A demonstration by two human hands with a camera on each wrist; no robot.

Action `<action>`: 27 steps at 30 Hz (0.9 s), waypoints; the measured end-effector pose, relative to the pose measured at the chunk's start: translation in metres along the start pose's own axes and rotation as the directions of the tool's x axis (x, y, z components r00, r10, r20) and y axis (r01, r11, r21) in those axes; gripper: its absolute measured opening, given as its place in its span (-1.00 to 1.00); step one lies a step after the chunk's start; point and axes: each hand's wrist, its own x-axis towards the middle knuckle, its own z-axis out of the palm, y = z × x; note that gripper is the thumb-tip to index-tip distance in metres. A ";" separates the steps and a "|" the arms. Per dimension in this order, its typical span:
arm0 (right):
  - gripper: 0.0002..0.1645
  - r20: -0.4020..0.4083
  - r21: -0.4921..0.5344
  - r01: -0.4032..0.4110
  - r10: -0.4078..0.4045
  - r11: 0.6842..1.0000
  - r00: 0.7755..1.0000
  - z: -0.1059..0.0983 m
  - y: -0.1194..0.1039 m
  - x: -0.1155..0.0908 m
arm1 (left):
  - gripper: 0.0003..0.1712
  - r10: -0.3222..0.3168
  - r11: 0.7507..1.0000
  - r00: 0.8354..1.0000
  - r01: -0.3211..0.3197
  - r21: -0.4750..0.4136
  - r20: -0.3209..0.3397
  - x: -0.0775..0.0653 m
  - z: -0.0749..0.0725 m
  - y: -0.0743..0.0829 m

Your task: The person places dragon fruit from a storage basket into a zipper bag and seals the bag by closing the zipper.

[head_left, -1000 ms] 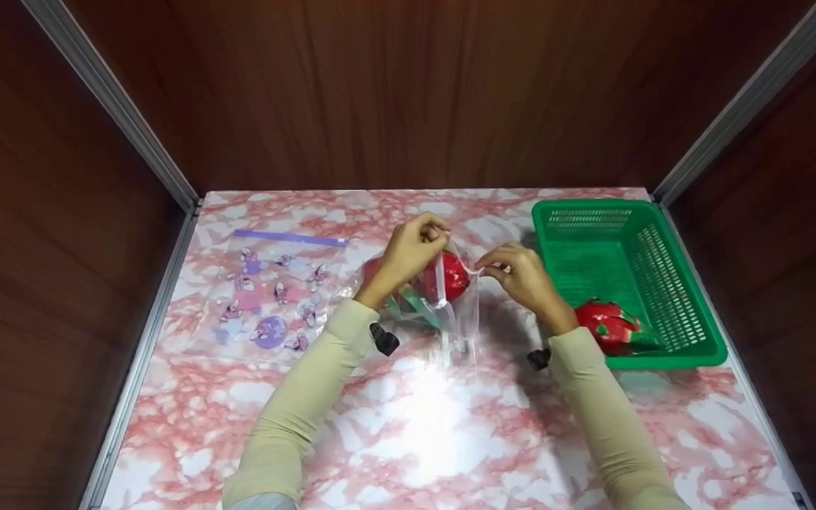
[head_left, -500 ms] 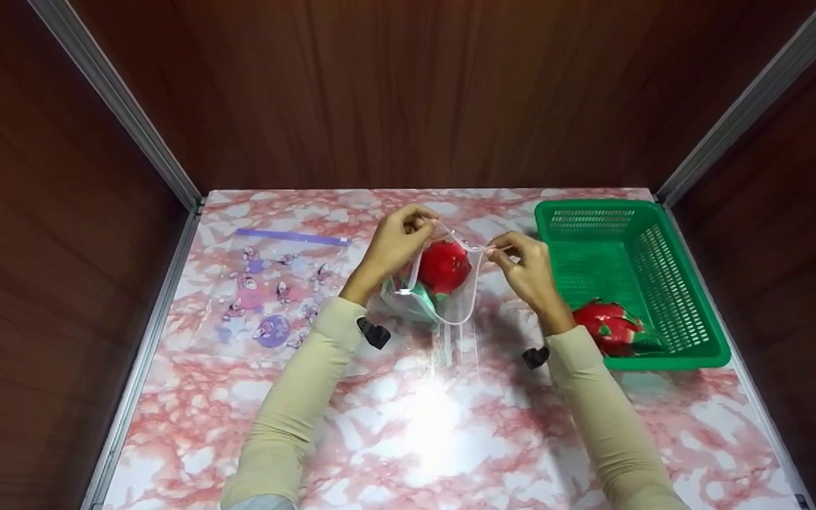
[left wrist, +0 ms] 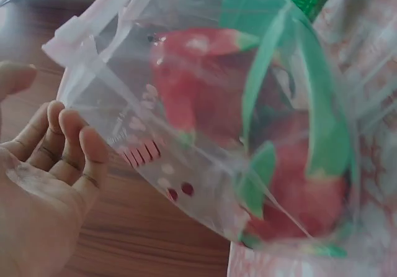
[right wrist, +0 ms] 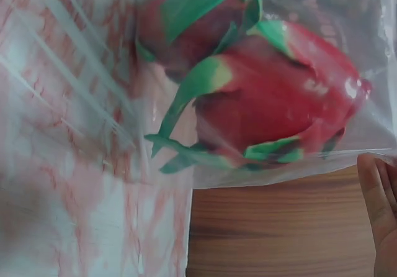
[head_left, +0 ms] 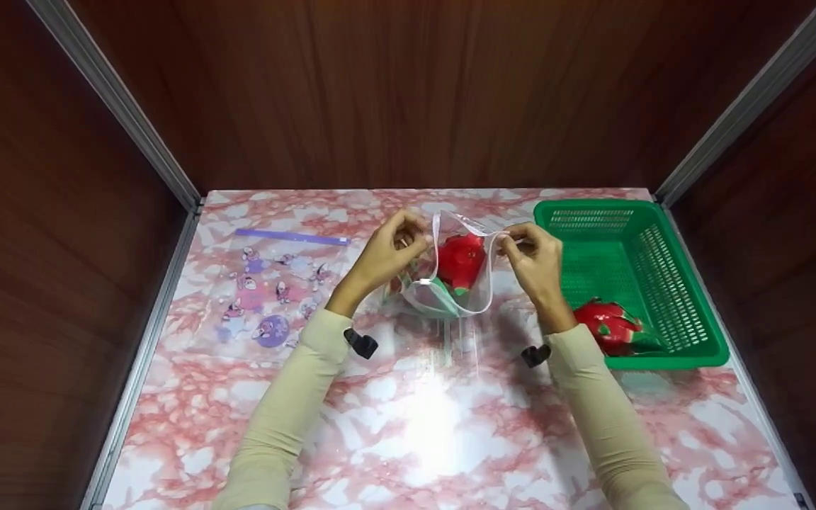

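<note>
A clear zip bag stands with its mouth spread and its white zip edge curved. Inside it lie a red dragon fruit and, as both wrist views show, a second dragon fruit with green scales. My right hand pinches the bag's right rim between thumb and fingers. Just left of the bag is my left hand, its fingers loosely bent. In the left wrist view the thumb is well apart from the fingers, with nothing between them; the fingertips are beside the bag's edge.
A green basket at the right holds another dragon fruit. Flat on the left side of the marbled table lies a printed zip bag with a purple zip. Wooden panels enclose the back and sides.
The bag's mouth has widened and the fruit in it has turned. My right hand has moved slightly right and away with the rim. My left hand has let go of the rim and moved left.
</note>
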 end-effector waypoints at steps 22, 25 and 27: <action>-0.91 -0.040 0.109 -0.039 0.044 0.993 0.998 0.000 -0.013 0.008 | -0.82 0.184 0.961 0.974 -0.206 0.183 0.132 -0.021 -0.003 -0.009; -0.91 -0.052 0.134 -0.076 0.084 0.988 0.995 -0.003 -0.003 0.012 | -0.83 0.167 0.969 0.983 -0.179 0.173 0.082 -0.020 -0.010 -0.008; -0.89 -0.062 0.138 -0.101 0.111 0.985 0.992 -0.005 0.003 0.015 | -0.84 0.148 0.976 0.989 -0.151 0.159 0.027 -0.019 -0.015 -0.008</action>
